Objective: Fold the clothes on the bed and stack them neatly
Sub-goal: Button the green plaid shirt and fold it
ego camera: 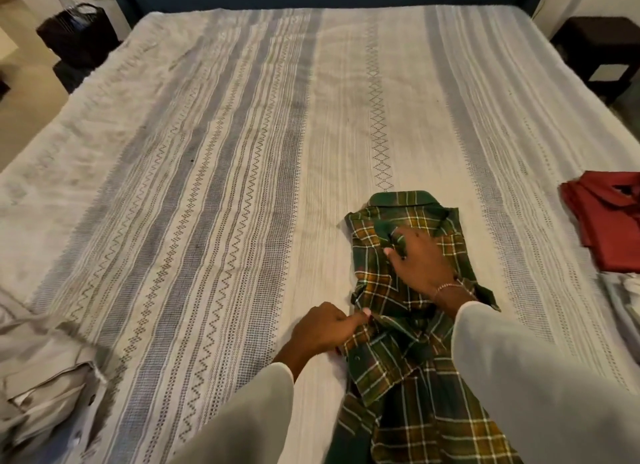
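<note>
**Plaid shirt mid-fold: slippage risk at the left edge**

I see the green plaid shirt (408, 290) lying collar-away on the striped bedspread (225, 152), near the foot, its lower part bunched toward me. My left hand (325, 328) has its fingers curled, pinching the shirt's left edge at about mid-length. My right hand (420, 256) rests on the chest below the collar, fingers bent and apparently gripping a small tuck of cloth; I cannot tell how firmly.

A folded red garment (609, 218) sits well apart at the right edge; beige clothing (41, 377) lies crumpled at lower left.

Risks, as I judge them: the bunched lower half may crease into the fold; if the right hand lifts, the collar end could skew; an uneven fold would stack badly.
</note>
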